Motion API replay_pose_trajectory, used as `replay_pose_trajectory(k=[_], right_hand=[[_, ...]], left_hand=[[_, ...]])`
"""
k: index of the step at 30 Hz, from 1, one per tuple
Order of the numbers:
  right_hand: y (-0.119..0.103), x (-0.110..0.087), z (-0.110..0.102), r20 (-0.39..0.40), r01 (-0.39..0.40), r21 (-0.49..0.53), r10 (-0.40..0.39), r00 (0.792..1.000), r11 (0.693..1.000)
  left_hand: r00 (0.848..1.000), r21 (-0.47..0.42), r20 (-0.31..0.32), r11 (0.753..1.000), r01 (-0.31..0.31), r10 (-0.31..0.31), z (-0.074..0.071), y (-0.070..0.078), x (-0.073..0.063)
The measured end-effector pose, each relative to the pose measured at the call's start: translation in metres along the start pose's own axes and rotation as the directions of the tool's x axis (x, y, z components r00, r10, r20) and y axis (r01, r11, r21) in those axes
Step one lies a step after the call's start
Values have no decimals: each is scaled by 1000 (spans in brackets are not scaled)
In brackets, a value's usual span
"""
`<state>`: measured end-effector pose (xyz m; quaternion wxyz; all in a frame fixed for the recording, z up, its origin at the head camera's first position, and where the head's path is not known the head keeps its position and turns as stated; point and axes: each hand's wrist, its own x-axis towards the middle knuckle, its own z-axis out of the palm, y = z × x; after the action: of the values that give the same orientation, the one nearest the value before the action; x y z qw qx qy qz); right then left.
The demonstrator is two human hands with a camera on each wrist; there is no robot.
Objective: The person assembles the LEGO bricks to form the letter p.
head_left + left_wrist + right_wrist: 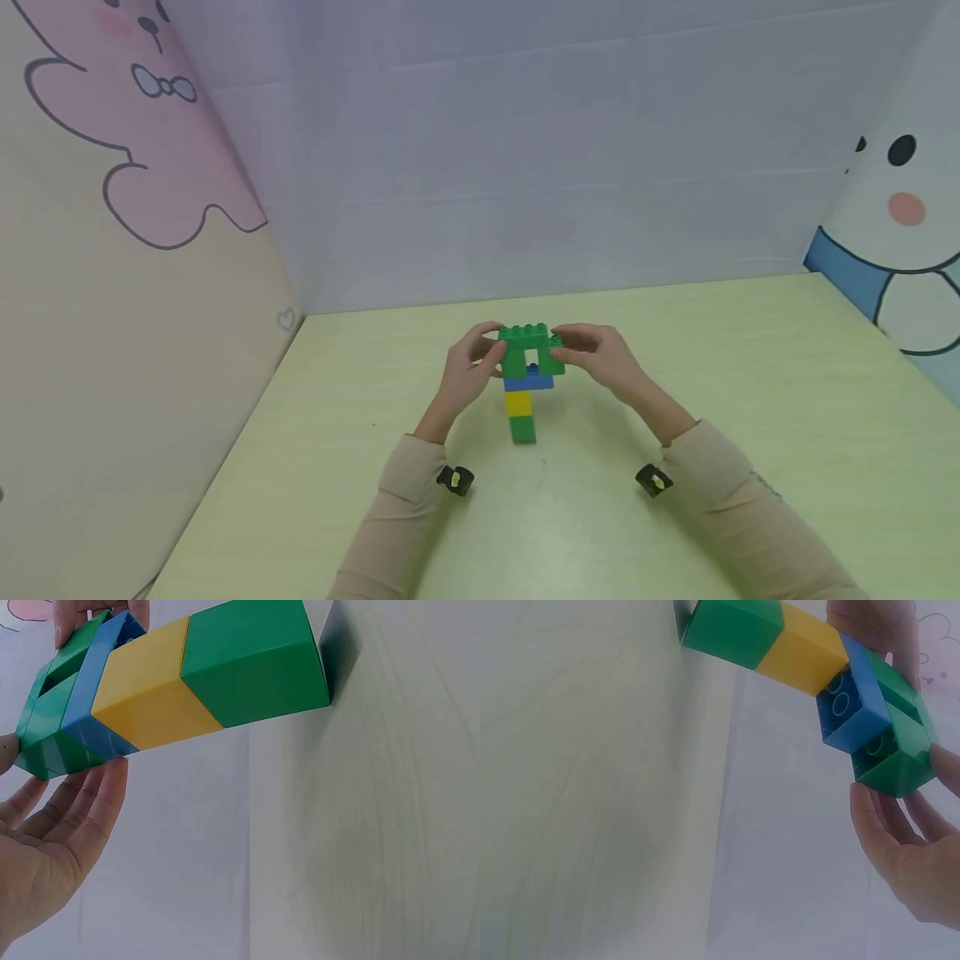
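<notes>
A tower of toy building blocks stands on the table: a green block (522,429) at the bottom, a yellow block (519,404), then a wider blue block (528,383). Above the blue are two green blocks with a gap between them, bridged by a long green block (524,337) with studs. My left hand (467,368) pinches the upper left green block (54,724), thumb in front. With thumb and fingers my right hand (603,357) holds the upper right green block (900,754), whose hollow underside partly overhangs the blue block.
The pale wooden table (337,500) reaches back to a whitish cloth wall (525,167). Side panels carry a pink cartoon figure (165,183) on the left and a white one (885,217) on the right. Small black devices (455,480) sit at both wrists.
</notes>
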<state>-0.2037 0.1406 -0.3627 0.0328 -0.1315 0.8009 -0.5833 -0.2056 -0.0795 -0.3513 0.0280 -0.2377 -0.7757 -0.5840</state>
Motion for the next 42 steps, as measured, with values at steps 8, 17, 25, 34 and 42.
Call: replay_pose_trajectory(k=[8, 17, 25, 34, 42], right_hand=[[2, 3, -2, 11, -32, 37, 32, 999, 999], [7, 7, -7, 15, -73, 54, 72, 997, 996], [11, 15, -6, -2, -107, 57, 107, 994, 993], [15, 22, -3, -26, -164, 54, 166, 986, 985], [19, 29, -1, -12, -193, 53, 193, 981, 980]], left_hand=[[998, 2, 15, 998, 61, -61, 2, -1, 4], [990, -27, 50, 991, 132, -131, 3, 3, 7], [988, -63, 70, 988, 141, -137, 3, -22, 14], [975, -83, 42, 971, 223, -220, 7, -50, 22], [967, -78, 43, 964, 254, -251, 6, -53, 25]])
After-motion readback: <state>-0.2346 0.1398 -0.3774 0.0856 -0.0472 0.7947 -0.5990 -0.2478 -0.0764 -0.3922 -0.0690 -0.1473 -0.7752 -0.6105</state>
